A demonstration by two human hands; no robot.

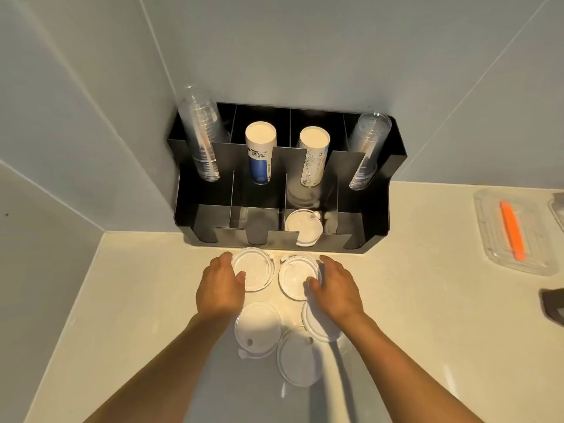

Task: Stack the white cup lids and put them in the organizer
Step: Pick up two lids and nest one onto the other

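Note:
Several white cup lids lie loose on the cream counter before a black organizer (378,209). My left hand (220,288) rests with spread fingers on the left edge of the far-left lid (256,270). My right hand (335,288) curls over the right edge of the far-right lid (296,279); I cannot tell whether it grips the lid. Nearer me lie a lid (258,329), another lid (300,358) and one partly under my right wrist (317,328). A white lid (303,227) leans in the organizer's third front slot.
The organizer's back slots hold two clear cup stacks (201,138) (366,151) and two paper cup stacks (260,151) (314,154). A clear tray (494,239) with an orange tool (512,233) sits at right. A dark object (554,306) lies at the right edge. Walls close the corner.

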